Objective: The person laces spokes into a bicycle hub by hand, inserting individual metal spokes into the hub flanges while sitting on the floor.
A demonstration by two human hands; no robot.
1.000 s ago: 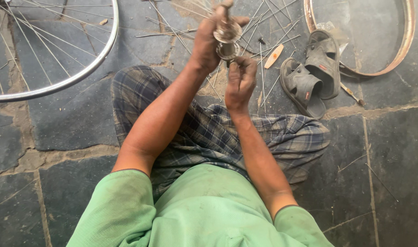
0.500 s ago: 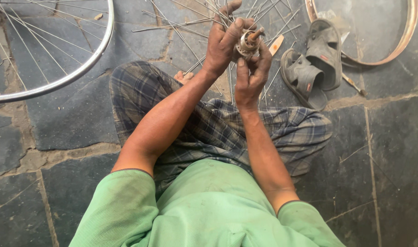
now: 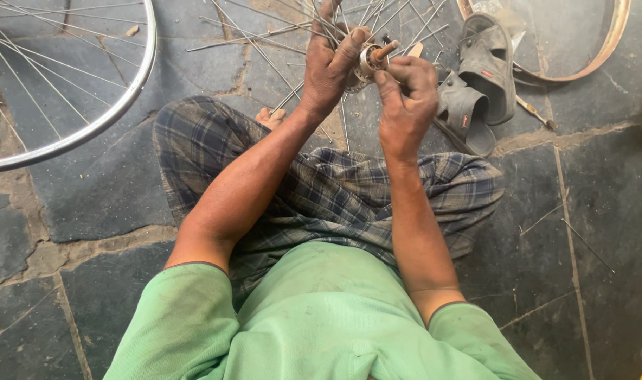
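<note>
I sit on a stone floor in a green shirt and checked cloth. My left hand (image 3: 329, 67) grips a metal wheel hub (image 3: 369, 62) from the left, thumb over its flange. My right hand (image 3: 407, 95) holds the same hub from the right, fingers curled by its rusty axle end (image 3: 386, 50). Several thin steel spokes (image 3: 300, 32) fan out from the hub, over the floor and behind my hands.
A spoked bicycle wheel (image 3: 127, 91) lies at the upper left. A bare brown rim (image 3: 602, 53) lies at the upper right, with a pair of grey sandals (image 3: 479, 81) beside it. Loose spokes (image 3: 574, 236) lie on the dark slabs at the right.
Both hands stay closed on the hub and have tilted it, so the axle end now points up to the right. The view has shifted slightly.
</note>
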